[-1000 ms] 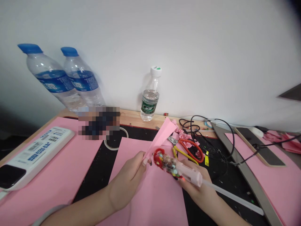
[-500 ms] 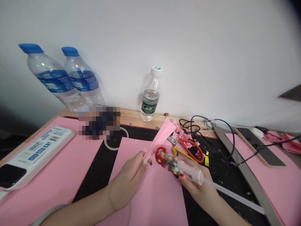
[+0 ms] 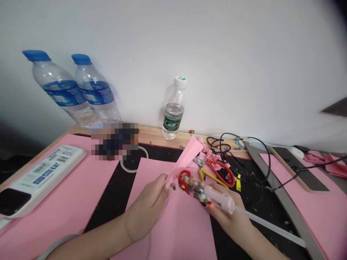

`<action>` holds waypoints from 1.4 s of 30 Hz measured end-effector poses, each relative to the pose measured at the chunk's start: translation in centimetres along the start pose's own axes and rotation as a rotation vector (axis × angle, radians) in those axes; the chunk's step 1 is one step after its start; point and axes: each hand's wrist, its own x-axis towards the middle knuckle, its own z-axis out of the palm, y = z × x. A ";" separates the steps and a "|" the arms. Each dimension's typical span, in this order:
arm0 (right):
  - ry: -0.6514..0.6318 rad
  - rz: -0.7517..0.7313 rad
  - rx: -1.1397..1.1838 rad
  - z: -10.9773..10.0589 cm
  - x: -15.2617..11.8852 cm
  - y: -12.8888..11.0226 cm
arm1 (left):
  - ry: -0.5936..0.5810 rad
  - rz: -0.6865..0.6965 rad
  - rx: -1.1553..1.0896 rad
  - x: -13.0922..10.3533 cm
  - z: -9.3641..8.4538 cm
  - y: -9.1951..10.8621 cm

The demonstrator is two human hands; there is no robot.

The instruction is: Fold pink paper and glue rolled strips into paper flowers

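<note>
Near the middle, my left hand pinches the lower end of a folded pink paper piece, which slants up to the right. My right hand is closed around a glue gun decorated in red and coloured bits, its tip pointing left close to the folded paper. A translucent glue stick sticks out of its rear. Under both hands lies a flat pink sheet. Scissors with red and yellow handles lie just behind my right hand, partly hidden by it.
Two blue-capped bottles and a small water bottle stand by the wall. At left, a white device rests on pink paper. Black cables, crumpled pink scraps and a phone lie to the right.
</note>
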 end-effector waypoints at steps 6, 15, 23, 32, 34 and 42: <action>0.149 -0.031 -0.042 0.0 0.0 0.9 | -0.030 -0.024 -0.010 -0.1 -0.2 0.2; -0.009 0.011 -0.021 0.1 -0.3 0.7 | -0.016 -0.001 -0.028 0.0 0.0 0.0; 0.046 -0.027 -0.056 -0.2 0.0 0.5 | -0.020 -0.014 -0.037 0.0 0.1 -0.3; 0.033 -0.030 -0.062 -0.5 0.1 0.4 | -0.025 -0.009 -0.062 0.1 0.0 -0.3; 0.072 -0.024 -0.054 -0.5 0.1 0.4 | -0.025 -0.017 -0.060 0.1 0.0 -0.3; -0.026 -0.045 -0.010 -0.1 -0.2 0.7 | -0.016 0.007 -0.038 0.3 0.1 -0.5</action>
